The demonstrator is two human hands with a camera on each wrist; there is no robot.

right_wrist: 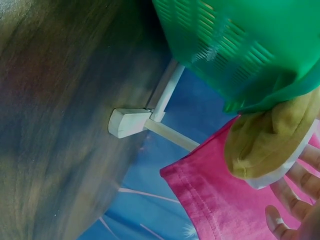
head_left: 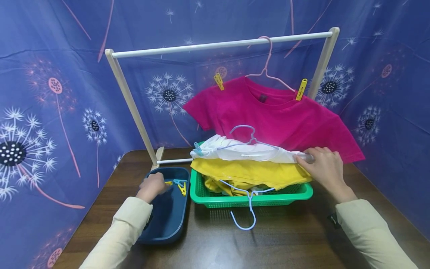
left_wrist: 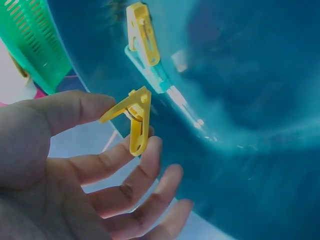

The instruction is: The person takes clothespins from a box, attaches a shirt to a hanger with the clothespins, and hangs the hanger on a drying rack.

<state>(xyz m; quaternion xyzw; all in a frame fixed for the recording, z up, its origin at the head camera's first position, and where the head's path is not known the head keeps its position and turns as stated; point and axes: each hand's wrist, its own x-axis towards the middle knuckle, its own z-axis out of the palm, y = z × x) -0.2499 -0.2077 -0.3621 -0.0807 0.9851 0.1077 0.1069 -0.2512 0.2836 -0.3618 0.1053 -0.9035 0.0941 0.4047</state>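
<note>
Hanging pink shirt [head_left: 275, 116] behind green basket [head_left: 201, 192], blue tray [head_left: 171, 220] beside

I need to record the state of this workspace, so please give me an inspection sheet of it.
Surface: dark wooden table, bare at the front.
Job's things: left hand pinches a yellow clothespin inside the blue tub; right hand grips the white shirt on a blue hanger, lying over the yellow shirt in the green basket.
Clutter: second blue hanger hooks over the basket's front rim; more pins in the tub.
Grippers: both hands holding.
Cables: nothing seen.
Surroundings: pink shirt pinned to a hanger on the white rack; blue dandelion backdrop.
</note>
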